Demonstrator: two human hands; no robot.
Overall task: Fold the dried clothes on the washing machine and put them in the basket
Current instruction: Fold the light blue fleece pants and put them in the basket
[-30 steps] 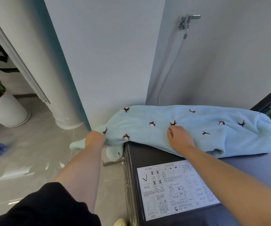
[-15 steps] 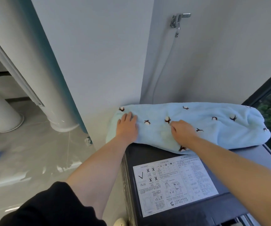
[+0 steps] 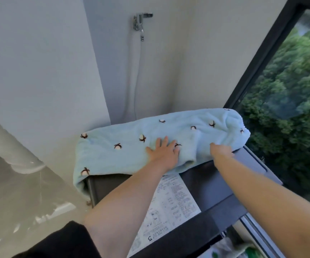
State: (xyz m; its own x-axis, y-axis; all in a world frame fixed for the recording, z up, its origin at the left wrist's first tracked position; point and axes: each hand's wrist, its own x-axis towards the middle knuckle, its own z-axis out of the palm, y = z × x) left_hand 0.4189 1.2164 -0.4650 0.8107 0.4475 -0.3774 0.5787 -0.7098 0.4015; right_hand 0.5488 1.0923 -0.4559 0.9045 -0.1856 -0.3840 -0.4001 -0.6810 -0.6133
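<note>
On the far edge of the washing machine (image 3: 215, 185) top, against the wall, a light-blue fleece garment (image 3: 117, 155) printed with small cotton-boll motifs lies stretched lengthwise from the left corner to the right corner. Its left end overhangs the left edge of the machine and droops down the side; its right end is bunched into a rounded roll next to the window frame (image 3: 262, 58). The left hand (image 3: 164, 152) rests palm-down on the middle of the garment, fingers straight and slightly apart, pressing the fabric flat. The right hand (image 3: 221, 151) sits at the near edge of the garment, just right of the left hand, where a fold rises over it; the fingers are buried in the fabric, so whether they clamp it cannot be determined. A black sleeve (image 3: 57, 243) covers the upper left arm. A white instruction label (image 3: 171, 207) is fixed to the dark lid nearer the person, partly covered by the left forearm. On the wall above the garment a chrome tap (image 3: 142, 21) is mounted, with a pale hose (image 3: 134, 77) hanging down behind the machine.
</note>
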